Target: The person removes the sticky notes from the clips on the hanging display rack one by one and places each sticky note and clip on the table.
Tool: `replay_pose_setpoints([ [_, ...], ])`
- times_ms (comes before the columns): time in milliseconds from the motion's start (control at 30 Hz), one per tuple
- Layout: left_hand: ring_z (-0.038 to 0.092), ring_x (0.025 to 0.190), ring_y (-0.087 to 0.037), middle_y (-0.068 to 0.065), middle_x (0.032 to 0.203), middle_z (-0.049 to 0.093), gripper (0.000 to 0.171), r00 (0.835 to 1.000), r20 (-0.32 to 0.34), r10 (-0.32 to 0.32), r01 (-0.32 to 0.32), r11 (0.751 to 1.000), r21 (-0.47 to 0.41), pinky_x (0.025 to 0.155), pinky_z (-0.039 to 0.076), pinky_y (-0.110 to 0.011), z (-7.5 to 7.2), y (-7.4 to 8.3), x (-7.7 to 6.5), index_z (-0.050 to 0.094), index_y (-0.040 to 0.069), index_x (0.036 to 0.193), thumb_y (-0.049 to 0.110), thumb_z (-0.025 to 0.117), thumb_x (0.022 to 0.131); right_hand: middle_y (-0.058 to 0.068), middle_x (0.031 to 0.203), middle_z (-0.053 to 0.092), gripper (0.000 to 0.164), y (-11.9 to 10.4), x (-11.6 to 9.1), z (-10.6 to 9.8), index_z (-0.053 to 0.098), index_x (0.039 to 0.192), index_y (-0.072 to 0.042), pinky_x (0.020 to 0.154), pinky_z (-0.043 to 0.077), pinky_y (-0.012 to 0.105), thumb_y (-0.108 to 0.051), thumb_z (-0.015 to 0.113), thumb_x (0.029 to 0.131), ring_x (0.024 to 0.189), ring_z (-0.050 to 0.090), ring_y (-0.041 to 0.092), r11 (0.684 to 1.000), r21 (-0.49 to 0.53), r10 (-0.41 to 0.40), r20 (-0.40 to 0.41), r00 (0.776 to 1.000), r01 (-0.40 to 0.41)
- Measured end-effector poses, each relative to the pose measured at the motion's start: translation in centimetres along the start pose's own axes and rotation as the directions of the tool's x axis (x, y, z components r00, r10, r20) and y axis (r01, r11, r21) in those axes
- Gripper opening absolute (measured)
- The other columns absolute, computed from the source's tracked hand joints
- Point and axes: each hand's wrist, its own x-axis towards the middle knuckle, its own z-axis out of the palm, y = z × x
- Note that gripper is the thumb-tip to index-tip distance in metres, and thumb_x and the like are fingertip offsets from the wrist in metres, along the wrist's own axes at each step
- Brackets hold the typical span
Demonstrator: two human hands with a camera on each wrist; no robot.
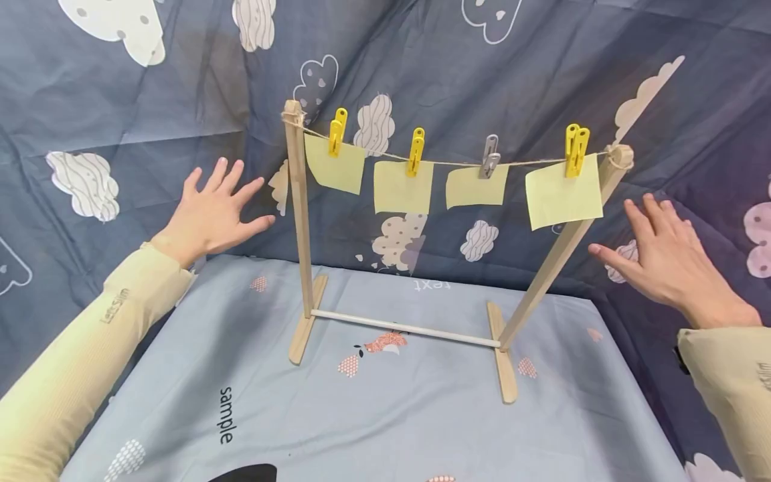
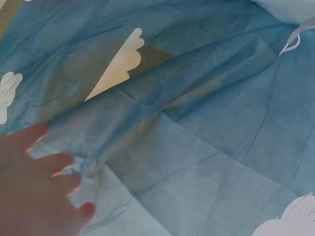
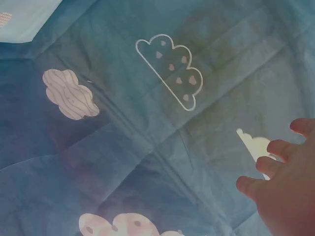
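Note:
A small wooden rack with two posts (image 1: pixel 298 214) stands on the light blue cloth, a string (image 1: pixel 458 163) tied between the post tops. Pale yellow paper squares (image 1: pixel 402 191) hang from the string. Yellow clothespins (image 1: pixel 415 152) hold three of them, and a grey clothespin (image 1: pixel 490 157) holds the third from the left. My left hand (image 1: pixel 211 217) is held in the air left of the rack, fingers spread, touching nothing. To the right of the rack, my right hand (image 1: pixel 665 258) hovers with extended fingers and holds nothing. Both wrist views show only fingers before dark cloth.
The light blue cloth (image 1: pixel 385 415) covers the table, printed with words and small pictures. Dark blue cloth with cloud prints (image 1: pixel 199 87) hangs behind and at the sides. A white rod (image 1: pixel 403 328) joins the posts low down, above wooden feet (image 1: pixel 506 375). A black shape (image 1: pixel 247 474) shows at the front edge.

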Motion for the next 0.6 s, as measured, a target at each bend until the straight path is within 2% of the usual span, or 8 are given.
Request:
replay_pose_setpoints([
  [100, 0.005, 0.139, -0.031, -0.014, 0.149, 0.014, 0.069, 0.980, -0.193, 0.043, -0.046, 0.999, -0.009, 0.102, 0.007, -0.059, -0.4, 0.2, -0.3, 0.033, 0.019, 0.139, 0.060, 0.040, 0.084, 0.025, 0.147, -0.006, 0.090, -0.1, -0.3, -0.7, 0.005, 0.143, -0.001, 0.105, -0.006, 0.057, -0.051, 0.051, 0.084, 0.134, -0.010, 0.042, 0.999, 0.032, -0.007, -0.051, 0.999, 0.009],
  [233, 0.025, 0.134, -0.029, -0.011, 0.144, 0.030, 0.053, 0.901, -0.432, 0.042, -0.100, 0.989, -0.111, 0.095, 0.021, -0.055, -1.2, 0.7, -1.0, 0.045, 0.014, 0.129, 0.042, 0.050, 0.085, 0.030, 0.144, 0.010, 0.080, -0.8, -0.6, -2.1, 0.020, 0.138, 0.007, 0.106, 0.000, 0.057, -0.041, 0.056, 0.084, 0.133, 0.007, 0.046, 0.989, 0.135, -0.034, -0.219, 0.975, 0.065],
  [267, 0.030, 0.131, -0.030, -0.012, 0.141, 0.034, 0.048, 0.881, -0.472, 0.031, -0.114, 0.982, -0.150, 0.093, 0.024, -0.053, -1.5, 0.9, -1.1, 0.048, 0.013, 0.126, 0.038, 0.051, 0.085, 0.031, 0.142, 0.017, 0.075, -1.1, -0.6, -2.6, 0.026, 0.136, 0.008, 0.106, 0.003, 0.056, -0.036, 0.057, 0.084, 0.132, 0.012, 0.046, 0.982, 0.170, -0.036, -0.285, 0.958, 0.087],
  [333, 0.040, 0.123, -0.032, -0.012, 0.134, 0.043, 0.040, 0.848, -0.530, 0.004, -0.146, 0.963, -0.228, 0.088, 0.028, -0.052, -2.0, 1.2, -1.5, 0.053, 0.010, 0.120, 0.030, 0.053, 0.085, 0.024, 0.140, 0.030, 0.060, -2.0, -0.8, -3.6, 0.036, 0.133, 0.003, 0.109, 0.013, 0.045, -0.026, 0.056, 0.084, 0.133, 0.023, 0.031, 0.964, 0.250, 0.019, -0.399, 0.917, 0.089],
  [467, 0.050, 0.109, -0.029, -0.011, 0.116, 0.055, 0.027, 0.782, -0.622, -0.029, -0.238, 0.909, -0.342, 0.083, 0.035, -0.046, -3.2, 2.0, -2.5, 0.061, 0.006, 0.106, 0.018, 0.056, 0.082, -0.005, 0.131, 0.044, 0.040, -4.8, -1.2, -6.1, 0.045, 0.130, -0.017, 0.102, 0.026, 0.018, -0.018, 0.048, 0.090, 0.115, 0.037, -0.001, 0.904, 0.425, 0.275, -0.495, 0.824, -0.046],
  [533, 0.054, 0.100, -0.023, -0.010, 0.106, 0.060, 0.021, 0.743, -0.668, -0.030, -0.295, 0.882, -0.368, 0.081, 0.039, -0.036, -3.8, 2.4, -3.1, 0.064, 0.005, 0.098, 0.014, 0.056, 0.081, -0.020, 0.124, 0.042, 0.038, -6.2, -1.4, -7.3, 0.041, 0.132, -0.023, 0.100, 0.026, 0.014, -0.019, 0.043, 0.093, 0.108, 0.036, -0.008, 0.870, 0.488, 0.342, -0.493, 0.800, -0.071],
  [567, 0.055, 0.094, -0.018, -0.008, 0.099, 0.062, 0.018, 0.729, -0.684, -0.038, -0.320, 0.864, -0.389, 0.078, 0.040, -0.030, -4.0, 2.7, -3.3, 0.066, 0.004, 0.094, 0.012, 0.056, 0.081, -0.021, 0.121, 0.044, 0.037, -6.8, -1.5, -7.7, 0.042, 0.130, -0.021, 0.098, 0.028, 0.014, -0.019, 0.043, 0.094, 0.106, 0.038, -0.008, 0.850, 0.526, 0.339, -0.512, 0.789, -0.023],
  [600, 0.056, 0.087, -0.014, -0.008, 0.093, 0.063, 0.015, 0.725, -0.687, -0.053, -0.338, 0.841, -0.422, 0.075, 0.040, -0.025, -4.3, 3.0, -3.6, 0.067, 0.003, 0.089, 0.011, 0.057, 0.081, -0.023, 0.117, 0.044, 0.035, -7.4, -1.5, -8.1, 0.043, 0.130, -0.020, 0.096, 0.029, 0.013, -0.019, 0.042, 0.094, 0.103, 0.039, -0.008, 0.840, 0.542, 0.321, -0.526, 0.787, 0.019],
])
